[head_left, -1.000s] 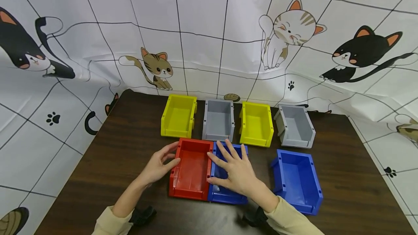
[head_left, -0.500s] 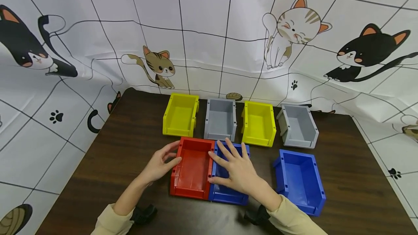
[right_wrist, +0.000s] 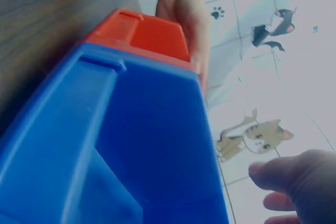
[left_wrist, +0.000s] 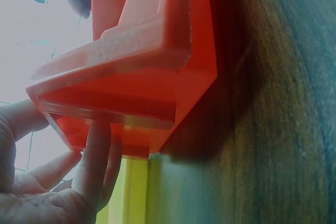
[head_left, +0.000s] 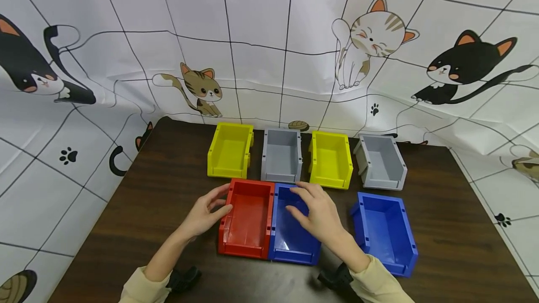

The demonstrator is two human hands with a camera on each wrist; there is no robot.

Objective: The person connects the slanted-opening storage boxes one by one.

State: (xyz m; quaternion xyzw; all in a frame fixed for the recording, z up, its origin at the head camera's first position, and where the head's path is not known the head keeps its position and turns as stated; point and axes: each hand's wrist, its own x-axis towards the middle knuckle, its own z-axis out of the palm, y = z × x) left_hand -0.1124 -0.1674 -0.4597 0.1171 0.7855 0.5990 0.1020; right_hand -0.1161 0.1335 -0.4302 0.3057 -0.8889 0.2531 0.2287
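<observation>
A red storage bin (head_left: 248,219) and a blue storage bin (head_left: 294,233) stand side by side near the table's middle, their walls together. My left hand (head_left: 206,214) holds the red bin's left side wall, thumb at the rim and fingers against the outside. In the left wrist view, the fingers (left_wrist: 97,150) reach under the red bin's (left_wrist: 121,87) side lip. Over the far right part of the blue bin is my right hand (head_left: 320,212), its fingers loosely bent and nothing between them. The right wrist view shows it apart from the blue bin (right_wrist: 157,145).
Behind stands a row of bins: yellow (head_left: 229,151), grey (head_left: 281,155), another yellow bin (head_left: 331,160) and another grey bin (head_left: 381,162). A second blue bin (head_left: 385,233) stands at the right. A cat-print sheet (head_left: 261,36) hangs behind the dark wooden table (head_left: 139,209).
My right hand has lifted off the shared rim of the red and blue bins and shifted right, its spread fingers now bent. The left hand stays on the red bin.
</observation>
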